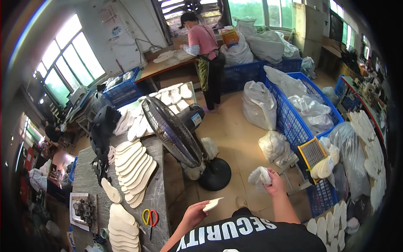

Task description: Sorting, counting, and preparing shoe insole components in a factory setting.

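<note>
Cream flat piece (212, 204) pinched in your left hand (195, 214) fingers. Your right hand (276, 183) is just gripping a crumpled white bundle (259, 177).

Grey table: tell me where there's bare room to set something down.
Bare patches on the table: one left of the black pieces, beyond the metal device; a narrower one right of the fanned insoles, beyond the scissors. Insoles crowd the middle.
</note>
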